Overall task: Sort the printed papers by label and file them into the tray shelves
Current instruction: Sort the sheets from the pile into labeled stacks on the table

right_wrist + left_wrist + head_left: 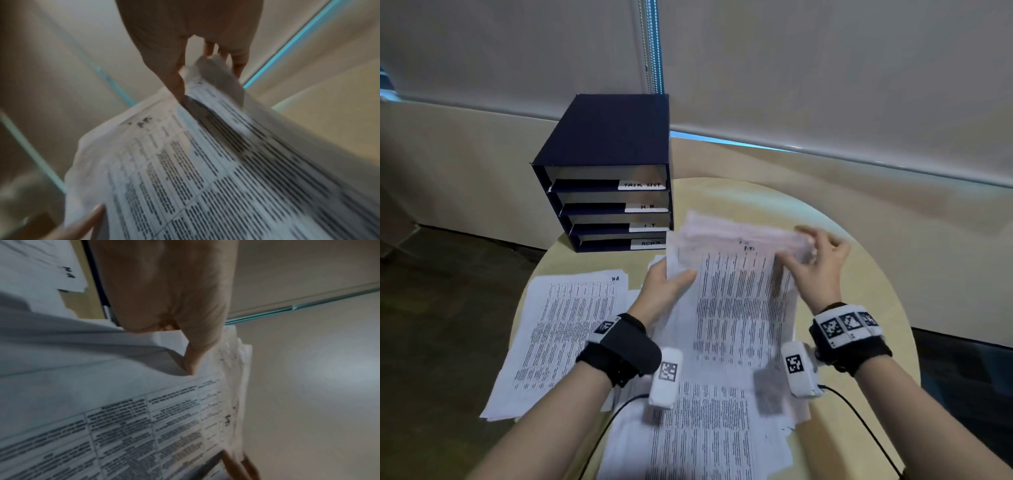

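A stack of printed papers [736,291] is lifted off the round table, its top sheet marked "I.T" near the upper edge. My left hand [666,284] grips the stack's left edge, thumb on top [191,360]. My right hand [815,260] pinches the upper right corner of the sheets [207,78], which are bent up and blurred. A sheet labelled "HR" [571,329] lies flat on the table to the left. More printed sheets [705,435] lie under the held stack near the front. The dark blue tray shelves [606,171] stand at the table's back left.
The shelf fronts carry white labels: TASK LIST [642,185], H.R [647,207], I.T [650,226], ADMIN [650,244]. The round beige table [859,274] shows bare wood at the right. A blind and wall stand behind; dark floor lies to the left.
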